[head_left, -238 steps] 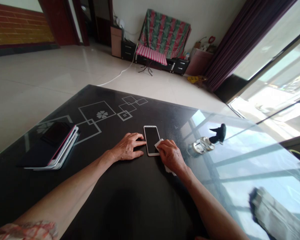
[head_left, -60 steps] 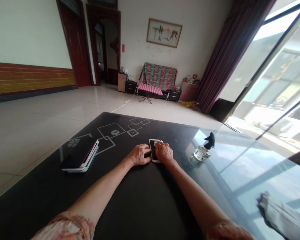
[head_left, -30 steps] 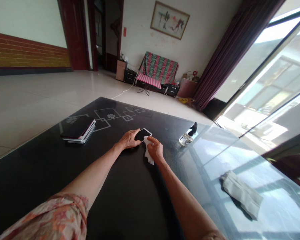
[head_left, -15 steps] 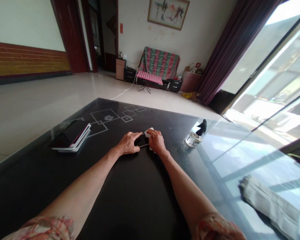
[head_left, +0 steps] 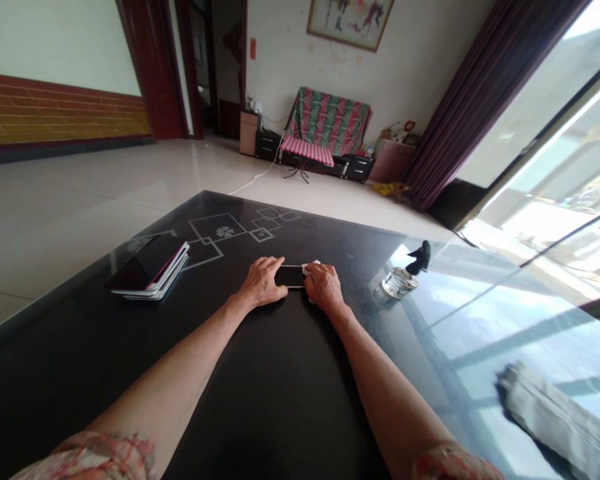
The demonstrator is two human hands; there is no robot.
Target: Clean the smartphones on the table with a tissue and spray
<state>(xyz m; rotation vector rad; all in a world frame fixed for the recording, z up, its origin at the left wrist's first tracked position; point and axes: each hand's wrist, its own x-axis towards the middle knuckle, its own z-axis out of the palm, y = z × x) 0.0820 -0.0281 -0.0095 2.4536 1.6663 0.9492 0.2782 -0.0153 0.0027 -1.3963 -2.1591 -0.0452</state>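
A smartphone (head_left: 291, 277) with a dark screen and a light edge lies sideways on the black table, between my two hands. My left hand (head_left: 263, 283) grips its left end, thumb along the near edge and fingers along the far edge. My right hand (head_left: 325, 287) is closed on a white tissue (head_left: 309, 268), which it presses against the phone's right end. Most of the tissue is hidden under the fingers.
On the glossy black table (head_left: 260, 413), a stack of tablets or phones (head_left: 153, 268) lies to the left. A clear spray bottle (head_left: 400, 283) with a black trigger head stands to the right. A folded grey cloth (head_left: 555, 417) lies at the near right.
The view has shifted a little, so the scene sits slightly further right. My right hand and tissue have moved slightly outward along the phone, showing more of its screen.
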